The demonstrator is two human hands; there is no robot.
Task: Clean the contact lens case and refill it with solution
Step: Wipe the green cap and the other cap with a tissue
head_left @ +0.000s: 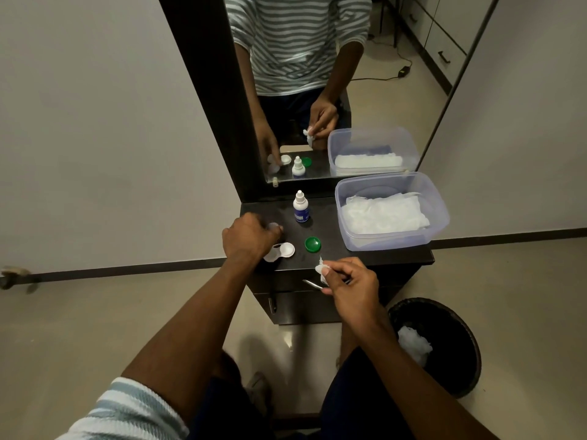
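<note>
The white contact lens case (284,250) lies open on the dark dresser top (333,258), partly under my left hand (249,239). That hand's fingers are closed around a small pale cap (273,226) just behind the case. A green cap (312,244) lies to the right of the case. The white solution bottle (300,207) with a blue label stands upright behind them. My right hand (351,285) hovers at the dresser's front edge, pinching a crumpled white tissue (321,266) and metal tweezers (313,284).
A clear plastic box (440,217) holding white tissues sits at the dresser's right. A mirror (317,90) stands behind. A dark waste bin (444,341) with used tissue sits on the floor at the right. Drawers are below the top.
</note>
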